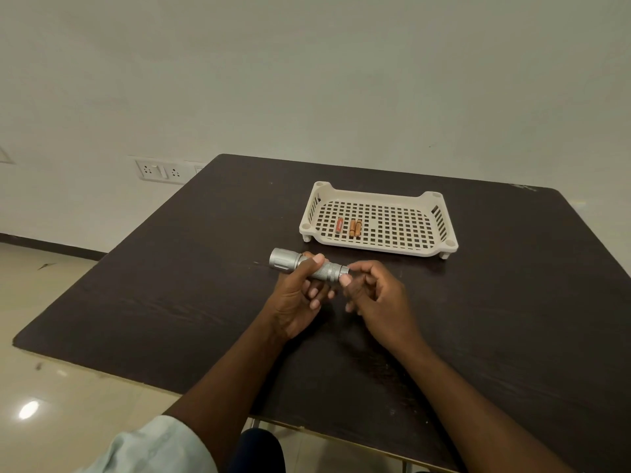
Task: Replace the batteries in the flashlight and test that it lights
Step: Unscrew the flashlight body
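Gripping flashlight (307,265) barrel: left hand (300,295) wrapped closed; right hand (375,295) pinching tail end.

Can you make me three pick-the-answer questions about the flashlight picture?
1. Where are the batteries?
A. In the white basket
B. On the floor
C. In a hand

2. How many batteries are there?
A. One
B. Three
C. Six

3. What is the left hand doing?
A. Resting flat on the table
B. Holding the flashlight
C. Touching the basket

Answers:
1. A, they lie in the left part of the white basket.
2. B, one red and two orange ones show.
3. B, it grips the silver flashlight, while the right hand pinches its tail end.
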